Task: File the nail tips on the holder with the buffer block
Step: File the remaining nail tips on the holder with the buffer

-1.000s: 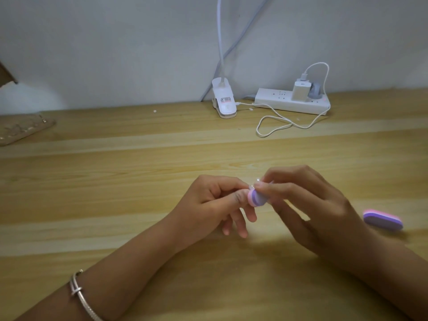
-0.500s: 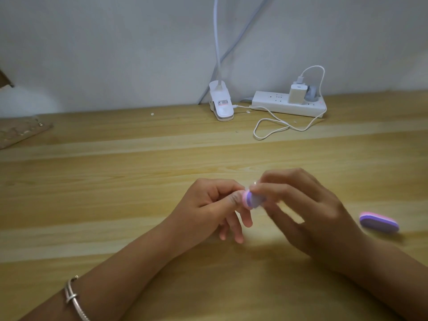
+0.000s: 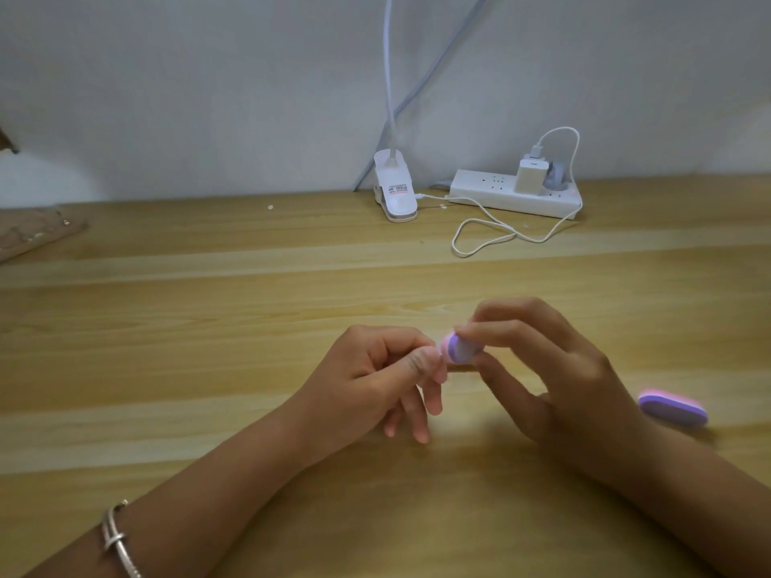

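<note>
Over the table (image 3: 167,369), the right hand (image 3: 555,381) pinches a rounded buffer block (image 3: 457,349) — pink edge, lilac face; the left hand (image 3: 367,377) is pinched, contents hidden.

single view, head-worn, wide-angle. looks forward and down over the wooden surface (image 3: 167,369) to the wall (image 3: 208,77) at its far edge. near range: left hand (image 3: 367,369) and right hand (image 3: 563,381) sit mid-frame, forearms cropped at the bottom corners.

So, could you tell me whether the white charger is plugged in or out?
In: the charger sits upright in the power strip, cable attached on top.
</note>
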A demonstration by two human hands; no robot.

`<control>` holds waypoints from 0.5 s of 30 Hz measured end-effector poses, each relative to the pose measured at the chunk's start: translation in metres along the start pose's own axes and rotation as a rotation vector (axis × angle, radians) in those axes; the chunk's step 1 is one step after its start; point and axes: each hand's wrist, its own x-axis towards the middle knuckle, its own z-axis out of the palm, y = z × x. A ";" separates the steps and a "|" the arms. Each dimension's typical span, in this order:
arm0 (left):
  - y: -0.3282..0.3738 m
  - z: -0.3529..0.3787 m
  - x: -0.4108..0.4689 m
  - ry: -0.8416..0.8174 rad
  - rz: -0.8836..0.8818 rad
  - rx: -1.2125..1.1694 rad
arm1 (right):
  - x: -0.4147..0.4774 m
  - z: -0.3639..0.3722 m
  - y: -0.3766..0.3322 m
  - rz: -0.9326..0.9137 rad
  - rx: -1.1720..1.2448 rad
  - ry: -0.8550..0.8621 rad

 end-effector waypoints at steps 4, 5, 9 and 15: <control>-0.001 0.000 -0.001 -0.002 0.060 0.021 | -0.002 0.004 -0.009 -0.077 0.023 -0.052; -0.002 0.000 0.000 0.002 0.063 0.028 | -0.002 0.002 -0.005 -0.063 0.015 -0.051; -0.005 0.000 0.000 0.023 0.082 0.041 | 0.000 -0.006 0.007 0.090 0.044 0.025; -0.007 0.000 0.000 0.053 0.144 0.093 | -0.002 -0.001 0.000 -0.027 0.021 -0.059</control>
